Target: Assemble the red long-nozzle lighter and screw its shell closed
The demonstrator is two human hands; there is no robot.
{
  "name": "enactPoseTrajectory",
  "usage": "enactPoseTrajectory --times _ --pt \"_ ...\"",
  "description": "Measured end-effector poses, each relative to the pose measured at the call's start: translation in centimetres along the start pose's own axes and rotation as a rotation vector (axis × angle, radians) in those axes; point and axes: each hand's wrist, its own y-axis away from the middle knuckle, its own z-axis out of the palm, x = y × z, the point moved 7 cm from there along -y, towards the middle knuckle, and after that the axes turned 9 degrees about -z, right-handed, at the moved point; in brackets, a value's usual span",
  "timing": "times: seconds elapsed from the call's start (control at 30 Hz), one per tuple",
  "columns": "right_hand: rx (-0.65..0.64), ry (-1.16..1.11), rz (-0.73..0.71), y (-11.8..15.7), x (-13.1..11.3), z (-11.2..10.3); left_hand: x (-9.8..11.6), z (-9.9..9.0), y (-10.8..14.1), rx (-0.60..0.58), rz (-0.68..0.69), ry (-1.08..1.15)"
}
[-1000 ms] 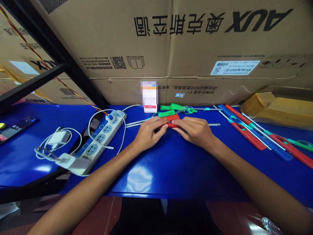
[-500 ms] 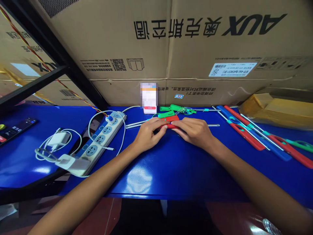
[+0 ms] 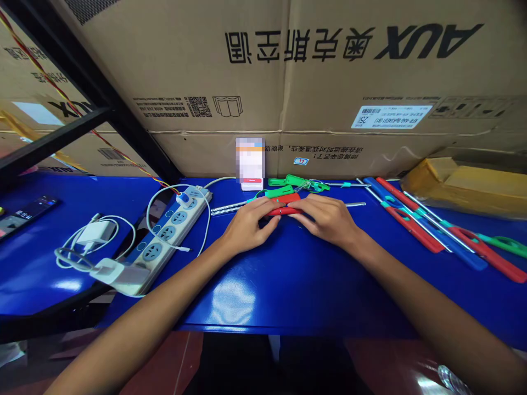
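My left hand (image 3: 252, 222) and my right hand (image 3: 329, 220) meet over the middle of the table, fingers closed on the two ends of a red handle (image 3: 285, 211) that looks like part of a long-nosed lighter. A metal tube (image 3: 356, 205) sticks out past my right hand; most of it is hidden. Behind my fingers lies another red handle (image 3: 291, 198), beside a green lighter handle (image 3: 280, 191). Thin metal tubes (image 3: 224, 209) extend to the left of my left hand.
Several red, blue and green long lighters (image 3: 432, 225) lie at right, before an open carton (image 3: 473, 186). Green handles (image 3: 302, 181) lie at the back near a propped phone (image 3: 251, 164). At left are a power strip (image 3: 167, 233), a charger (image 3: 96, 233) and another phone (image 3: 31, 216).
My right hand and the metal tube beyond it have shifted slightly left. Slightly more of the red handle shows between my hands, which still grip it.
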Motion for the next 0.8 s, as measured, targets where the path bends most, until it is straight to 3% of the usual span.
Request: enactPoseTrajectory --times 0.23,0.8 --pt "-0.005 0.017 0.022 0.09 0.28 -0.1 0.04 -0.36 0.02 0.054 -0.014 0.047" --pt "-0.066 0.008 0.055 0.62 0.43 0.68 -0.05 -0.31 -0.34 0.04 -0.041 0.24"
